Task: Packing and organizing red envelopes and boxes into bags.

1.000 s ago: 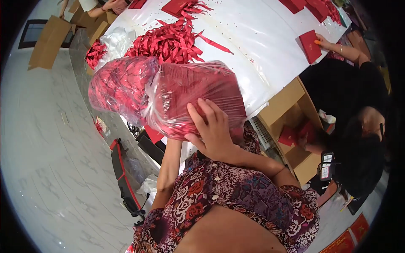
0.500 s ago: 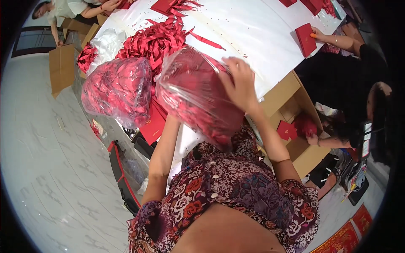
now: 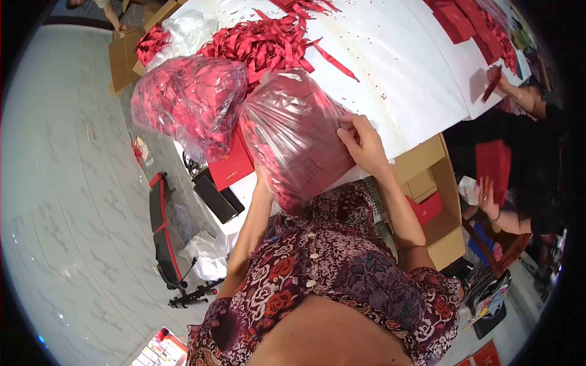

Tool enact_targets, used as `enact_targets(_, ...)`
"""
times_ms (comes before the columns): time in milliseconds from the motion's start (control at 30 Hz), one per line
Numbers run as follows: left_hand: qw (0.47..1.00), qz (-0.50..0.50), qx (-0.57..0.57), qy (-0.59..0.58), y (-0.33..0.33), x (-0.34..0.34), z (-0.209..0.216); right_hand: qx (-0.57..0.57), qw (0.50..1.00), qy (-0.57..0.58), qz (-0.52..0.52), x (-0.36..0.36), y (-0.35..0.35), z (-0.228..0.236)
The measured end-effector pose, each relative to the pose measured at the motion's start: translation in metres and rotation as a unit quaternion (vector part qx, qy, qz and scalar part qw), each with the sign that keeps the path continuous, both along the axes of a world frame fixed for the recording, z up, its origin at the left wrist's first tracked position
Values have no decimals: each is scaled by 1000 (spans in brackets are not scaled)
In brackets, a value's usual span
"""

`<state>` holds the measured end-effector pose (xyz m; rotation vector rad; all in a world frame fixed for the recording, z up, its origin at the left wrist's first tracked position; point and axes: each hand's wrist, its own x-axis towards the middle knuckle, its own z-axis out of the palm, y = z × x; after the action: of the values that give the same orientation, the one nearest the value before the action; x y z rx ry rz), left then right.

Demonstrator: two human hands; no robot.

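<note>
Our right hand pinches the clear plastic bag, perhaps steadying it. We cannot tell our hidden left hand's grip.

On remote view I record a white-covered table. Directly on it: a tangled red ribbon pile, far left; scattered red specks, centre; red folders, far right; a red booklet, near left.

"Where can the right grip be passed?"
"Beyond it, over the white worktop."
"And where is it blocked?"
"Its left is blocked by the filled plastic bag, its near right by an open carton."
</note>
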<state>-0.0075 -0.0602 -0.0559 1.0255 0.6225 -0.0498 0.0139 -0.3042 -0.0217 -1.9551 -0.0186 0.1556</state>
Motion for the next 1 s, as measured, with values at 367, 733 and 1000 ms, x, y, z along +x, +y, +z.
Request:
enact_targets(367,976,-42,-210,-42,48,-11,-41,213,971,76,79,85,10,-72)
enact_targets(733,993,-65,-17,96,64,-10,-131,382,907,171,50,59,55,-82)
enact_targets(1000,992,-113,52,-36,64,6,-36,190,972,109,84,50,-13,-63)
